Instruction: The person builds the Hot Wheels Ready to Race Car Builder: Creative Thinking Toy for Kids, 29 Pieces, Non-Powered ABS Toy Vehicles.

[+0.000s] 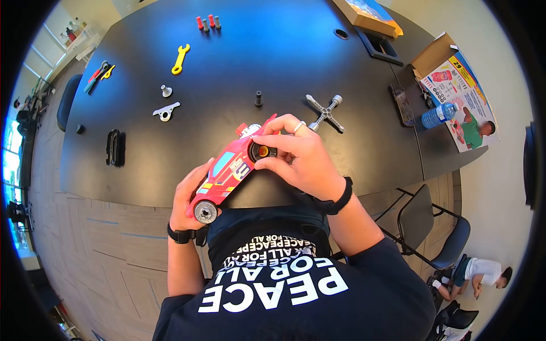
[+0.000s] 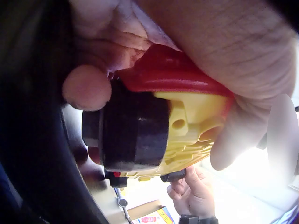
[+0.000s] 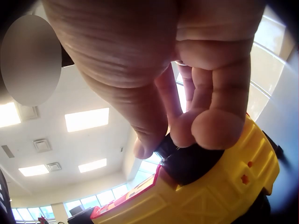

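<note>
A red toy race car with stickers is held above the table's near edge, tilted with its side facing up. My left hand grips one end of it, next to a wheel with a silver hub. In the left wrist view the car's yellow underside shows beside a black wheel. At the other end my right hand pinches a black wheel with thumb and fingers, right at the wheel arch. An orange-yellow centre shows in this wheel from above.
On the black table lie a yellow wrench, a grey cross-shaped lug wrench, a black peg, several red and grey pegs and a black part. A water bottle and toy box stand right.
</note>
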Demonstrator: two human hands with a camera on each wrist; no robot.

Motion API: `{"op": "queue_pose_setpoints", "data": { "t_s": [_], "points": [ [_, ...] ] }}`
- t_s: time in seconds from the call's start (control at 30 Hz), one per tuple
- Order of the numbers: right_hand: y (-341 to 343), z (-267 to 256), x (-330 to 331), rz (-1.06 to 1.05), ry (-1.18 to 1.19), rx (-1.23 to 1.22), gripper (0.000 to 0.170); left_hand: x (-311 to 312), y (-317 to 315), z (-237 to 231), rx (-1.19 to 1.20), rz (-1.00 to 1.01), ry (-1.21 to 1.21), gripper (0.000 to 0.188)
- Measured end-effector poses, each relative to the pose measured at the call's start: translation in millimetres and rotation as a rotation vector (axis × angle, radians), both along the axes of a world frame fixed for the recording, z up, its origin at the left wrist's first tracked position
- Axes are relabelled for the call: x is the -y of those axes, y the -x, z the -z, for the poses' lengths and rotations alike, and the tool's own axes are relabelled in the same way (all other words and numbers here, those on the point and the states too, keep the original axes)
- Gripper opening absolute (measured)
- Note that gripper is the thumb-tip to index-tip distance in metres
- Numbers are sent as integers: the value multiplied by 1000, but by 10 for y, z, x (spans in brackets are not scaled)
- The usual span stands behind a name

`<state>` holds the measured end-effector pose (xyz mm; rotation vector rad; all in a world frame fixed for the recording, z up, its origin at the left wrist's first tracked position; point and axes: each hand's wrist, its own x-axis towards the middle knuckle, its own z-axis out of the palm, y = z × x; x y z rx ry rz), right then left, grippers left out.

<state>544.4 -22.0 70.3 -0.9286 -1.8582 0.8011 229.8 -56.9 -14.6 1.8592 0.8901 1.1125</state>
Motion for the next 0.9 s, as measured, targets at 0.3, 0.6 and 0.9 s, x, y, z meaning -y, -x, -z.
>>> {"op": "queue_pose_setpoints", "data": {
  "t_s": [0.3,0.6,0.9],
  "points": [
    [-147,54,-20,-109,125,-66,51,-3,12,8,4,13,-2,106],
    [-145,123,-28,-132,219,-198,48,-10,5,14,3,9,-20,107],
    [-136,121,-41,-96,155,-150,48,3,0,3,-8,-7,16,109]
  ]
}}
